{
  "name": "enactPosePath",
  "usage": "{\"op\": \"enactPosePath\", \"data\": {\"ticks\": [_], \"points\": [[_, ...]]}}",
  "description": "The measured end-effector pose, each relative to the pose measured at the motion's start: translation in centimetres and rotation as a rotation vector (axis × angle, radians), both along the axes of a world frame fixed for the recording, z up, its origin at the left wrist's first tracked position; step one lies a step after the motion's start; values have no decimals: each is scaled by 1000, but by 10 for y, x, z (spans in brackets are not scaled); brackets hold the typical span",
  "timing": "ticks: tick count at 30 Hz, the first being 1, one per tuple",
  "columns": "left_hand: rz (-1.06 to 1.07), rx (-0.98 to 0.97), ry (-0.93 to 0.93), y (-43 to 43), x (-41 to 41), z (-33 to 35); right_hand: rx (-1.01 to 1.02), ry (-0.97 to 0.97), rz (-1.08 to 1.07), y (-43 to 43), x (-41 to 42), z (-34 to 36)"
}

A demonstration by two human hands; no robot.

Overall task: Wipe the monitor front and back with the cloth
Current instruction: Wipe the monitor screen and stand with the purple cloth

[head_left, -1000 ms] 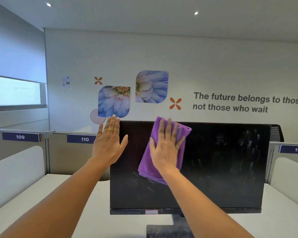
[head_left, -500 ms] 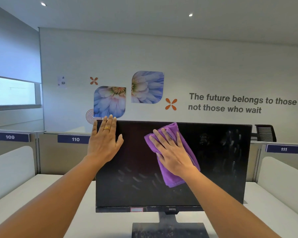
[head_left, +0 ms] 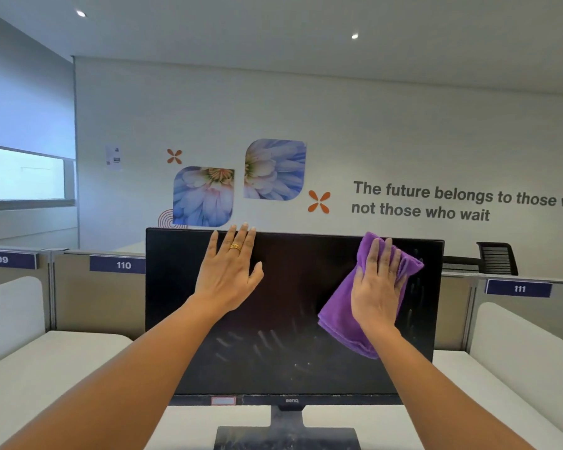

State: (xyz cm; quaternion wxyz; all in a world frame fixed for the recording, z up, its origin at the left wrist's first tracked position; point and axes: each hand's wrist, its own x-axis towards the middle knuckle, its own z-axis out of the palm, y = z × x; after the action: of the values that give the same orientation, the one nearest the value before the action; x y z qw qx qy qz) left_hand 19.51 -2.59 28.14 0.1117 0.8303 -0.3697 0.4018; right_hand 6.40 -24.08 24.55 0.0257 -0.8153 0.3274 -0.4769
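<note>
Flanking the monitor [head_left: 176, 287], numbered desk partitions [head_left: 98, 303]; black chair [head_left: 496, 258] beyond, right.

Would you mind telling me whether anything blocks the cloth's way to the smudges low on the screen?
Nothing visible does. The cloth is pressed flat by the right hand; the smudges lie bare, below the left hand on the monitor.

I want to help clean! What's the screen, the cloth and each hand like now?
monitor: upright, dark, smudged low down.
purple cloth: folded, pressed against the screen's right side.
right hand: flat on the cloth.
left hand: flat on the screen, near the top.
</note>
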Motion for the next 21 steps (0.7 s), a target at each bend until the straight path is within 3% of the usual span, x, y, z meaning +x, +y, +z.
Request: {"op": "enactPosePath", "data": {"ticks": [5,16,21], "points": [[27,-20,51,-19,-13,-1,92,-77,55,32,18,7],[110,-29,114,-26,-17,-6,-584,335,280,6,14,-8],[81,-68,130,-31,-19,-8,-569,332,210,-41,-20,-6]]}}
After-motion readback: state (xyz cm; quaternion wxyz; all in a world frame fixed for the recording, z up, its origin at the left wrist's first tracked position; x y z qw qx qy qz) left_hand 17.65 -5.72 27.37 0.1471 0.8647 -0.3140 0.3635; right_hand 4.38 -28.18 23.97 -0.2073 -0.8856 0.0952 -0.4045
